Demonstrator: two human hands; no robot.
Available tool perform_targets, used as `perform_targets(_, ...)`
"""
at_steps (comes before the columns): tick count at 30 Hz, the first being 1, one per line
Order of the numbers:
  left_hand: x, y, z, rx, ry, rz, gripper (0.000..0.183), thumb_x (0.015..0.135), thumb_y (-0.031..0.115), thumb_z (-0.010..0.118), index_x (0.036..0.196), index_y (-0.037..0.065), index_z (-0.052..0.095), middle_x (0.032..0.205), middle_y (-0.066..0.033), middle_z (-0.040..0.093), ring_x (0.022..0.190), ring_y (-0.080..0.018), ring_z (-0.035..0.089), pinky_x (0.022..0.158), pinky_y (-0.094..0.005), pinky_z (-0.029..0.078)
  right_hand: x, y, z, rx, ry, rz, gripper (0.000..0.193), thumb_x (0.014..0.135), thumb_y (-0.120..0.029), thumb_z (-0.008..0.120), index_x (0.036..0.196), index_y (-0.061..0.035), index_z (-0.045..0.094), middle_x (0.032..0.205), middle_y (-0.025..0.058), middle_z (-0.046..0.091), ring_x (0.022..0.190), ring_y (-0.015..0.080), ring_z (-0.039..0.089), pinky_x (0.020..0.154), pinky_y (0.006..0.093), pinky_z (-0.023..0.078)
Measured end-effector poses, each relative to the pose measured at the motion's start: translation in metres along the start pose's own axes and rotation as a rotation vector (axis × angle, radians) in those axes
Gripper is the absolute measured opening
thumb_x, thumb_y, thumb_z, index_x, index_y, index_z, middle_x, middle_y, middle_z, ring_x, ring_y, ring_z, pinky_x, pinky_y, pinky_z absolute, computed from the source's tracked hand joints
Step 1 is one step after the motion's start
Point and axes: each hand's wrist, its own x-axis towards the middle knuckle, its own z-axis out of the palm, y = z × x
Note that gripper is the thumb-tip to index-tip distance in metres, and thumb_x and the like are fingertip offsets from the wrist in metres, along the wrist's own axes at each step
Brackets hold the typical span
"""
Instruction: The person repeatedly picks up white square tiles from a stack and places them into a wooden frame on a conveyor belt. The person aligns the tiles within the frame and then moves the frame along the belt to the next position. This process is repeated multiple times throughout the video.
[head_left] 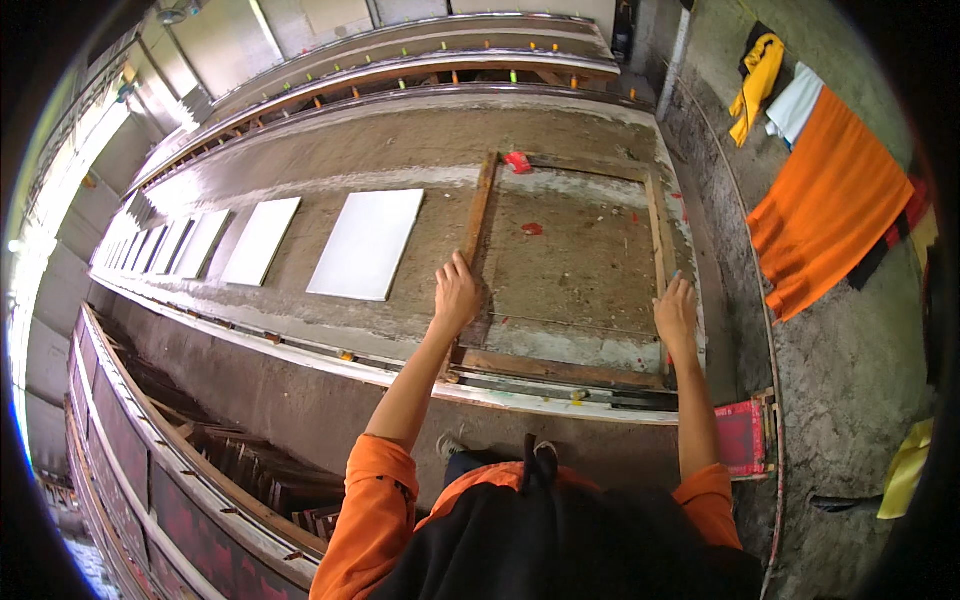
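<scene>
A large rectangular wooden frame (483,208) lies over the right end of a long, brown-stained table (350,135). The stained surface shows through its middle; whether a mesh is stretched across it I cannot tell. My left hand (457,293) has its fingers bent over the frame's left bar. On the opposite bar, my right hand (677,308) grips with the fingertips pointing away from me. A bright red patch (517,162) sits by the far left corner, and a smaller red spot (532,229) shows inside the frame. Left of it lies a flat white panel (367,245).
More white panels (262,242) run in a row leftward along the table. Wooden racks (190,420) holding frames stand at the lower left. An orange cloth (830,205) hangs on the right wall, above a red-faced frame (740,438). Another long table (400,65) stands beyond.
</scene>
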Motion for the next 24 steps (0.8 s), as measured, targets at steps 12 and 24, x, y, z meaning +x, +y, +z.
perform_targets(12,-0.121,-0.190,-0.188,-0.778,0.813,-0.382,0.030,0.089,0.009,0.047,0.118,0.003,0.052,0.118,-0.0110,0.051,0.112,-0.0247,0.045,0.093,-0.0362,0.037,-0.044,-0.347,-0.118,0.947,0.227,-0.657,0.031,0.088,-0.016,0.051,0.118,-0.0085,0.051,0.107,0.0144,0.055,0.098,0.0286,0.054,0.082,0.0382,0.044)
perform_targets(24,-0.338,-0.341,-0.134,-0.471,1.106,-1.150,0.022,0.087,0.004,0.047,0.106,0.004,0.059,0.101,-0.0112,0.056,0.095,-0.0222,0.056,0.084,-0.0322,0.044,-0.224,-0.649,-0.013,1.144,-0.449,-1.405,0.016,0.082,-0.004,0.054,0.094,-0.0028,0.064,0.089,0.0143,0.061,0.080,0.0273,0.061,0.071,0.0333,0.048)
